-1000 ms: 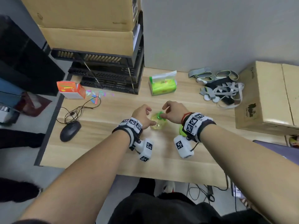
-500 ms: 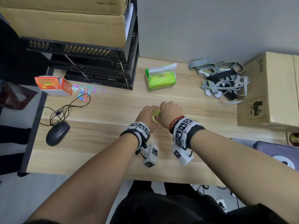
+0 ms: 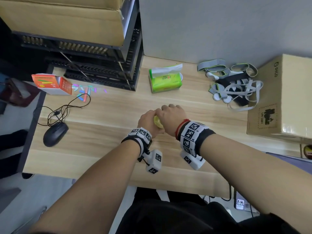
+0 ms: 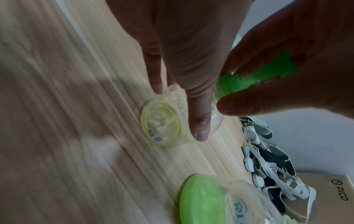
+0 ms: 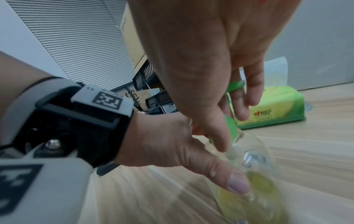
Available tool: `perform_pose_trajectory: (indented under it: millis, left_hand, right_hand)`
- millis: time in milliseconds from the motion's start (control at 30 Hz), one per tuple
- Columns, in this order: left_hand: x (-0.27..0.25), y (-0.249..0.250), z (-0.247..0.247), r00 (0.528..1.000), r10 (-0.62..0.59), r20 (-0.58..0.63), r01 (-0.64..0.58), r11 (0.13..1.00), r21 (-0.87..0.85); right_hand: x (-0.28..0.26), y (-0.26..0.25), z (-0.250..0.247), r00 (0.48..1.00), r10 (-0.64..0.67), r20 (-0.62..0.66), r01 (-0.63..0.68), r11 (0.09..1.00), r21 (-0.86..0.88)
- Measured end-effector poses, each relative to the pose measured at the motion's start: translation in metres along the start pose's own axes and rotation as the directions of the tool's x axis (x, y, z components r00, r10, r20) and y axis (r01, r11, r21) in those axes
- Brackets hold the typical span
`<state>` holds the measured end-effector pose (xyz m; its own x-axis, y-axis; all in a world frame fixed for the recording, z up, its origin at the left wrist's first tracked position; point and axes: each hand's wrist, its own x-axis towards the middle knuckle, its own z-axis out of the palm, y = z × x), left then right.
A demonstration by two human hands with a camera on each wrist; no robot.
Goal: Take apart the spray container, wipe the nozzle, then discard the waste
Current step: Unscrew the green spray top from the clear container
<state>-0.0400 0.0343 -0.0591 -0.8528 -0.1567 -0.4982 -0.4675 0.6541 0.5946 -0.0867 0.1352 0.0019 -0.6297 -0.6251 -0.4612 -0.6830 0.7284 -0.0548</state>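
A small clear spray bottle (image 3: 157, 122) with yellowish liquid stands on the wooden desk (image 3: 104, 135), mostly hidden between my hands. My left hand (image 3: 149, 119) holds its body, with the thumb (image 5: 237, 185) low on the bottle (image 5: 255, 165) and the fingers (image 4: 198, 121) round the far side of the bottle (image 4: 162, 121). My right hand (image 3: 171, 115) comes down from above and grips the green spray head (image 4: 256, 75), which also shows between its fingers as the green spray head (image 5: 231, 124). The head still sits on the bottle's neck.
A green tissue pack (image 3: 166, 79) lies behind the hands, tissue pack (image 5: 277, 109). A green-lidded clear container (image 4: 203, 200) lies just right of the bottle. Straps (image 3: 231, 85) and a cardboard box (image 3: 285, 98) stand right, mouse (image 3: 55, 134) and orange box (image 3: 54, 83) left, black trays (image 3: 94, 65) behind.
My right hand has gone from a fingertip pinch on the green head to closing over it from above, hiding it in the head view. The left hand stays on the bottle.
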Motion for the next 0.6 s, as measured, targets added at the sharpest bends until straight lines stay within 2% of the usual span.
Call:
perform_pose_trajectory:
  millis: [100,233,300,433,600]
  left_hand:
    - [-0.0004,-0.002,0.001,1.0,-0.002,0.003,0.002,0.999,-0.05]
    - [0.0003,-0.0001,0.0003,0.999,-0.036,-0.02,0.035,0.999,-0.035]
    - [-0.0003,0.0007,-0.0007,0.999,-0.039,-0.024,0.038,0.999,-0.023]
    - [-0.0025,-0.0007,-0.0027,1.0,-0.009,0.023,0.01,0.998,-0.061]
    - [-0.0023,0.0009,-0.0037,0.999,-0.036,0.01,0.036,0.998,-0.046]
  right_hand:
    - [-0.0004,0.004,-0.0014,0.997,0.076,-0.033,-0.077,0.997,-0.017]
    - [0.001,0.0017,-0.0029,0.998,-0.037,-0.042,0.035,0.998,-0.048]
    - [0.0009,-0.0009,-0.0031,0.998,-0.033,-0.051,0.031,0.999,-0.024]
    - [0.0042,0.0031,-0.0031,0.982,0.18,-0.055,-0.167,0.967,0.192]
    - [0.0059,0.003,0.0015,1.0,0.011,0.012,-0.013,0.966,0.257]
